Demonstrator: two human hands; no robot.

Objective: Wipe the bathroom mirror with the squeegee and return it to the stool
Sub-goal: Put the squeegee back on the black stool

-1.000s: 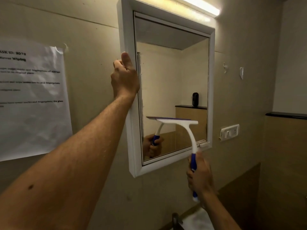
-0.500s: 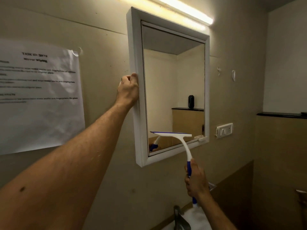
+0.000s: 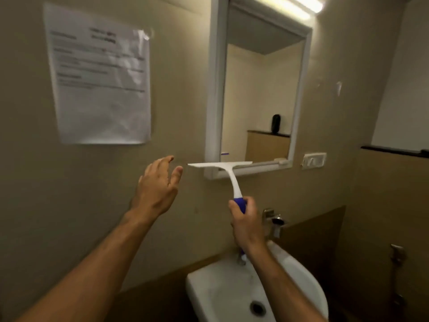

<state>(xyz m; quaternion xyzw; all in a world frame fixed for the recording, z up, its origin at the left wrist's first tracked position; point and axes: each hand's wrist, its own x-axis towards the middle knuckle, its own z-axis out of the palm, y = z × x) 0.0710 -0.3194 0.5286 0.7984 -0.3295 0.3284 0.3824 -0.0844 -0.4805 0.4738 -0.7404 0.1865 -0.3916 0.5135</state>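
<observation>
The white-framed mirror [image 3: 214, 94] hangs on the beige wall above the sink. My right hand [image 3: 246, 221] grips the blue handle of the white squeegee [image 3: 226, 169], whose blade is level with the mirror's bottom frame and sticks out past its left corner. My left hand [image 3: 157, 188] is off the frame, open with fingers spread, in the air left of the blade and below the mirror. The stool is not in view.
A white sink [image 3: 222, 289] with a chrome tap [image 3: 272, 220] sits directly below my hands. A taped paper sheet [image 3: 99, 75] is on the wall at left. A switch plate [image 3: 314, 159] is right of the mirror, a dark ledge [image 3: 394, 151] farther right.
The squeegee has slid down off the glass to the bottom frame. My left hand has let go of the mirror's left edge and dropped lower. The view has tilted down, showing the sink.
</observation>
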